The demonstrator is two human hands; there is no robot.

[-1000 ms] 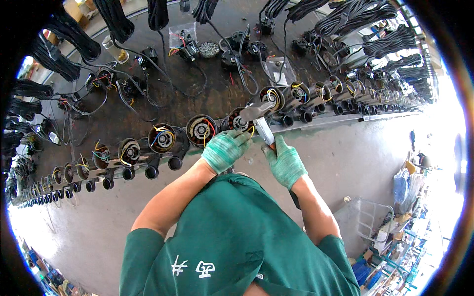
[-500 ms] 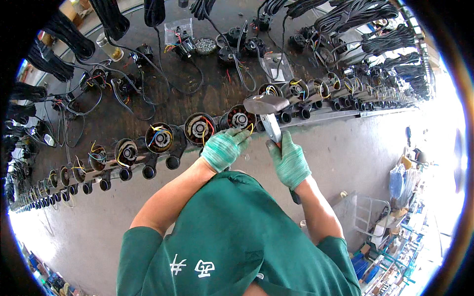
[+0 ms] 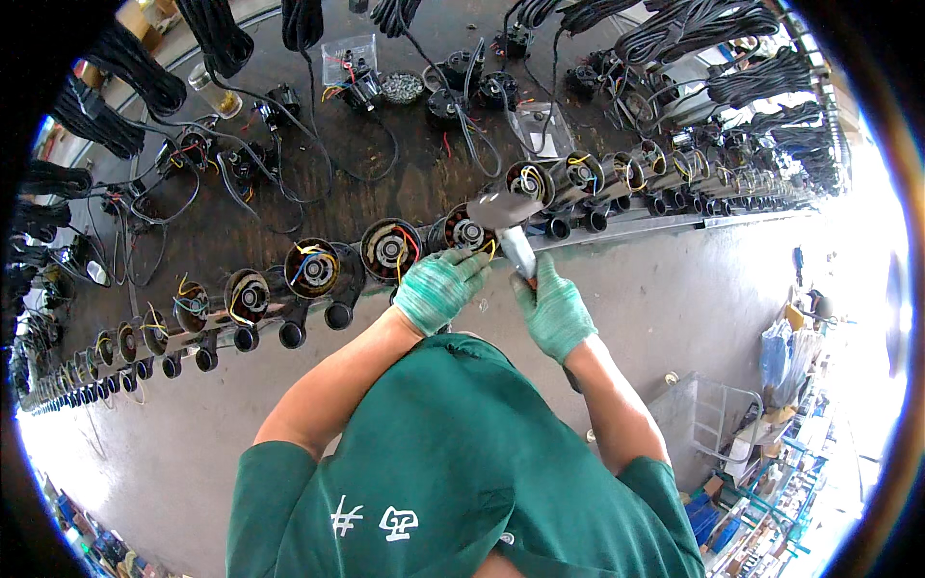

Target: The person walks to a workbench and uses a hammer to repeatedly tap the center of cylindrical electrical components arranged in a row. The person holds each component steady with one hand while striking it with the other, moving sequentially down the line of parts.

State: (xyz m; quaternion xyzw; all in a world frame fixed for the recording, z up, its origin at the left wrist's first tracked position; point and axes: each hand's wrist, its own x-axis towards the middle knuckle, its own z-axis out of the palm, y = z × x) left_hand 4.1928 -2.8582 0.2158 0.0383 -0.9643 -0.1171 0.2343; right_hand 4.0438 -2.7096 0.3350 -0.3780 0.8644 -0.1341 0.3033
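My right hand [image 3: 559,316], in a green knit glove, is closed round the handle of a hammer [image 3: 517,252]. The hammer's grey head covers the right edge of a round black motor housing [image 3: 462,231]; whether it touches the housing cannot be told. That housing shows copper windings, a ringed metal centre and a yellow wire at its lower right. My left hand [image 3: 443,289], gloved alike, grips the near lower side of this housing, fingers pressed together beside the yellow wire. Just left stands another motor housing [image 3: 389,250] with red and yellow wires.
A long row of similar housings runs along the near edge of the dark workbench [image 3: 385,154]. Behind them lie wired black parts [image 3: 362,89], bundled black cables [image 3: 214,39], a dish of small metal pieces [image 3: 402,89] and a jar [image 3: 217,93]. A wire-frame rack [image 3: 725,416] stands at right.
The hammer has swung a little left and down over the housing, its head now blurred. My right hand has shifted slightly left with it; my left hand has stayed in place.
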